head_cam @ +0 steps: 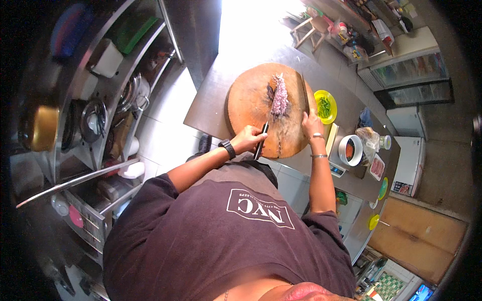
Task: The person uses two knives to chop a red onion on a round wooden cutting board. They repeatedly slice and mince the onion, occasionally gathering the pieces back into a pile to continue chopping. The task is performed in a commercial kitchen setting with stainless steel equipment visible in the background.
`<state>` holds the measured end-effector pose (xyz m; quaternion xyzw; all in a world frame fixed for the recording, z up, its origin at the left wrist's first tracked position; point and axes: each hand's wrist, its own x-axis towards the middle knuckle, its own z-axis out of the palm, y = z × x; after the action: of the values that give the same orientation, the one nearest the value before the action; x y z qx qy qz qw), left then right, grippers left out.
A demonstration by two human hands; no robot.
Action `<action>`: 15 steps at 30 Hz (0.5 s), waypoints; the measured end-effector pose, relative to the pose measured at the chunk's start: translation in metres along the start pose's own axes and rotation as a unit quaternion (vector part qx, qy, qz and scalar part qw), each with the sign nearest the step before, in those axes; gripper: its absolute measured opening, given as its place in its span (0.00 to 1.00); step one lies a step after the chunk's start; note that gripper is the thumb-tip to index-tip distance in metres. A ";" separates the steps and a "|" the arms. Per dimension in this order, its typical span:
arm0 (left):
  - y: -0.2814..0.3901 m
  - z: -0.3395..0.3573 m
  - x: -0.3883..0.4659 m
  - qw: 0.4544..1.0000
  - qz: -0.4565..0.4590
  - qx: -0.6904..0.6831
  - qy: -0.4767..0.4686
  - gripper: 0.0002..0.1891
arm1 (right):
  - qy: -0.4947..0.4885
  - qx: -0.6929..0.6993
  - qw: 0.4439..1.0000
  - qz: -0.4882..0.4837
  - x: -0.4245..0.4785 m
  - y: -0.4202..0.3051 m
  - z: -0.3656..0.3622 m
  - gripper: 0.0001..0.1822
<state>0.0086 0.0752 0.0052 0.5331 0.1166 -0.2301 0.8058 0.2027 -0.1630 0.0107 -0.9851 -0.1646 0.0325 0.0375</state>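
Note:
My left hand (248, 139), with a black watch at the wrist, grips the black handle of a kitchen knife (261, 141). Its blade runs away from me into a long heap of chopped purple shallots or onions (279, 98), which hides most of it. The heap lies on a round wooden chopping board (248, 98), with a dark patch beside and below it. At the board's right edge my right hand (312, 126) is closed at the near end of a second long blade (305, 92), seen almost edge-on; its handle is hidden by the fingers.
A yellow dish of cut green vegetables (324, 107) stands right of the board on the steel table (211, 101). Farther right are a white bowl (350, 150), a plastic bag (367, 137), a meat tray (377, 166) and a scale (336, 171). Steel shelving (150, 37) holds cookware at left.

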 end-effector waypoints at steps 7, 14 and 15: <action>0.022 -0.006 -0.030 0.992 0.099 0.072 0.038 0.12 | -0.022 -0.008 0.990 -0.136 0.019 -0.025 0.000 0.17; 0.048 -0.005 -0.063 0.985 0.114 0.060 0.112 0.12 | -0.008 0.078 0.981 -0.177 -0.026 -0.023 -0.055 0.12; 0.052 -0.003 -0.065 0.984 0.126 0.045 0.114 0.11 | -0.038 0.117 0.975 -0.187 -0.032 -0.016 -0.055 0.12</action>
<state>-0.0217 0.1106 0.0736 0.6022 0.1293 -0.0694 0.7848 0.1712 -0.1614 0.0682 -0.9238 -0.3420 0.0814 0.1513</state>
